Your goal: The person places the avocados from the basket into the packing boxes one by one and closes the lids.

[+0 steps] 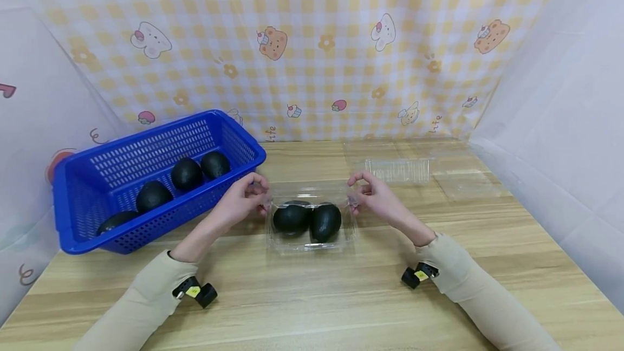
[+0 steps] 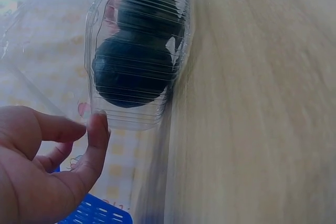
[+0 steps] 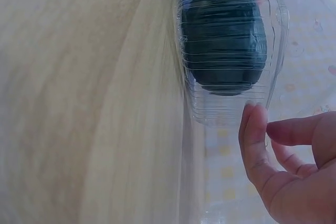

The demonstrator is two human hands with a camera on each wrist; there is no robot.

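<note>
Two dark avocados [image 1: 325, 222] lie side by side in a clear plastic clamshell box [image 1: 309, 247] on the table. Along the box's back side, its clear lid [image 1: 312, 191] shows as a see-through band. My left hand [image 1: 241, 199] pinches the plastic at the left end with thumb and fingertips. At the opposite end, my right hand [image 1: 375, 197] pinches the plastic the same way. Ribbed walls and the dark fruit behind them fill the upper part of both wrist views, with fingertips right at the rim.
A blue basket [image 1: 158, 140] with several dark avocados stands at the left. More clear plastic boxes [image 1: 397, 169] lie at the back right of the wooden table [image 1: 312, 307]. A checked curtain [image 1: 302, 85] hangs behind.
</note>
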